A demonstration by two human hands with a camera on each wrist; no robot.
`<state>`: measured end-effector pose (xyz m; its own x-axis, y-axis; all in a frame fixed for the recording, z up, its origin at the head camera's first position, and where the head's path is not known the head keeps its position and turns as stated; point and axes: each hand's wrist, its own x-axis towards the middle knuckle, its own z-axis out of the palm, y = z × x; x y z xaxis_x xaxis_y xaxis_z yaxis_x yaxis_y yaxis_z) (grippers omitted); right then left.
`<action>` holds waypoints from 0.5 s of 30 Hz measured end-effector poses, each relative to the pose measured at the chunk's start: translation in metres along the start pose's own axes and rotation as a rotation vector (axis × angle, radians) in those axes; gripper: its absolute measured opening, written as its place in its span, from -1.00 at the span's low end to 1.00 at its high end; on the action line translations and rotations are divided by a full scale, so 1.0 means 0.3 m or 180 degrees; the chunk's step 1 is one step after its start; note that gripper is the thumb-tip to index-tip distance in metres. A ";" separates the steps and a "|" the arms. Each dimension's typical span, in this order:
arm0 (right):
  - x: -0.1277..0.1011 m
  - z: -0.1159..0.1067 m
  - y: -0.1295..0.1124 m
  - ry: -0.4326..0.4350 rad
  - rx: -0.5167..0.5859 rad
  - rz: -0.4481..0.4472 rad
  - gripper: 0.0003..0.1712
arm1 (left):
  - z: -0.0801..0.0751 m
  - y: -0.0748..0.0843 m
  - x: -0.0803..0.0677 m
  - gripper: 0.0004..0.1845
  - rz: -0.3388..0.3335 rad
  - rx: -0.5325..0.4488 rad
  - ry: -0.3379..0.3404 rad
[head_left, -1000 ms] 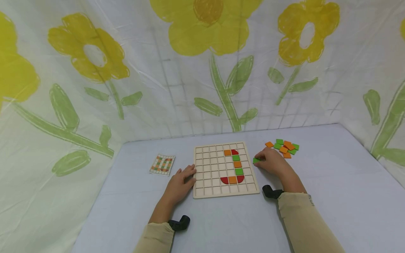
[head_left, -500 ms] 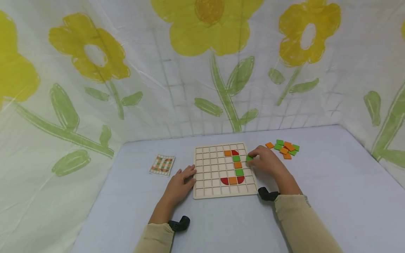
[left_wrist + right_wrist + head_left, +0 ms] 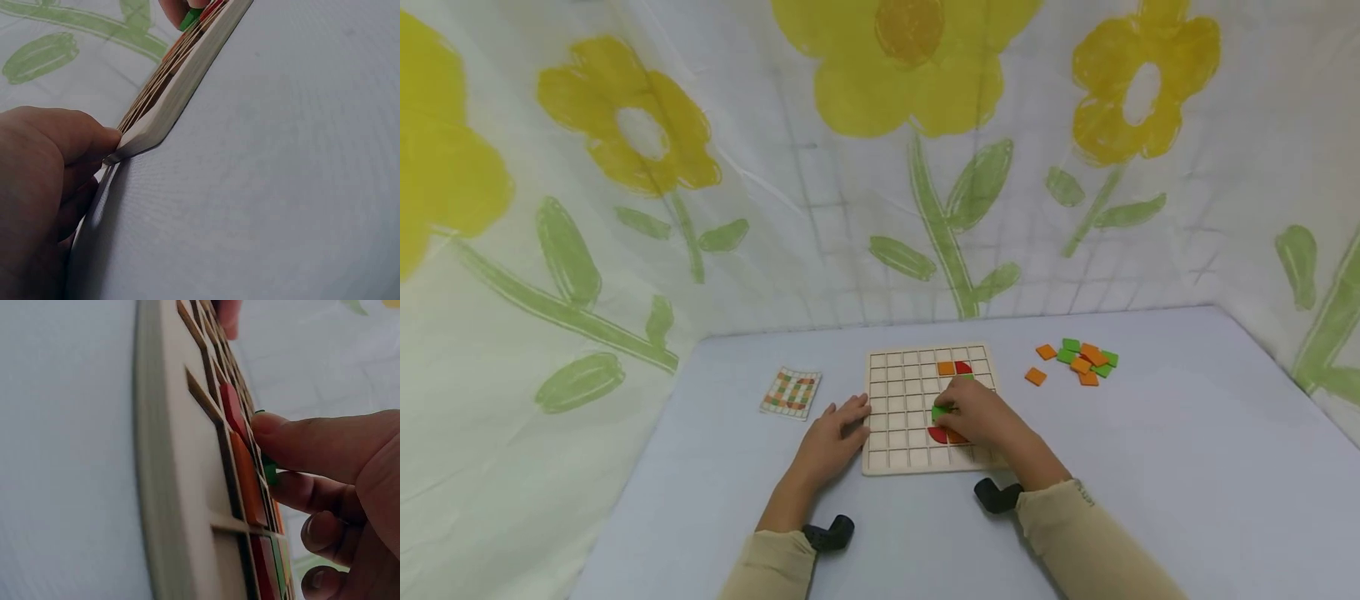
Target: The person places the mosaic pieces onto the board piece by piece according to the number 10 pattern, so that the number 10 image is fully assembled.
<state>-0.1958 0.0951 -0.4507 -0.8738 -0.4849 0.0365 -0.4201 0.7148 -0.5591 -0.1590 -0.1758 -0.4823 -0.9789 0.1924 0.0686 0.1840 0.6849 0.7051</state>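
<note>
Grid brd [image 3: 896,404] | holds red/orng/grn pcs [image 3: 946,368] | R fingers [image 3: 959,393] pinch grn tile [image 3: 938,413] | L fingers [image 3: 848,412] loose, touching brd

The held tile [image 3: 938,414] is green, the gridded board [image 3: 897,402] cream, sleeves [image 3: 1090,533] beige.

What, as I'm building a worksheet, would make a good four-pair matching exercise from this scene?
1. Left hand
2. Right hand
3. Patterned card
4. Loose tiles

A. Scattered right of the board
B. Pinches a green tile
C. Lies left of the board, apart from it
D. Touches the board's edge

Pairs: 1-D, 2-B, 3-C, 4-A
</note>
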 end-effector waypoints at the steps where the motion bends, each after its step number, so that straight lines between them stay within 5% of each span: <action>1: -0.002 0.007 -0.004 -0.0004 0.0003 0.0007 -0.80 | 0.002 0.001 -0.002 -0.58 -0.0010 0.0003 -0.0001; 15: -0.003 0.017 -0.027 -0.0004 -0.0024 0.0092 -0.77 | 0.003 -0.002 -0.002 -0.58 0.0009 0.0014 0.0022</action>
<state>-0.1905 0.0874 -0.4504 -0.8853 -0.4647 0.0195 -0.3965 0.7322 -0.5537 -0.1584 -0.1755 -0.4834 -0.9790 0.1894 0.0756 0.1872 0.6875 0.7016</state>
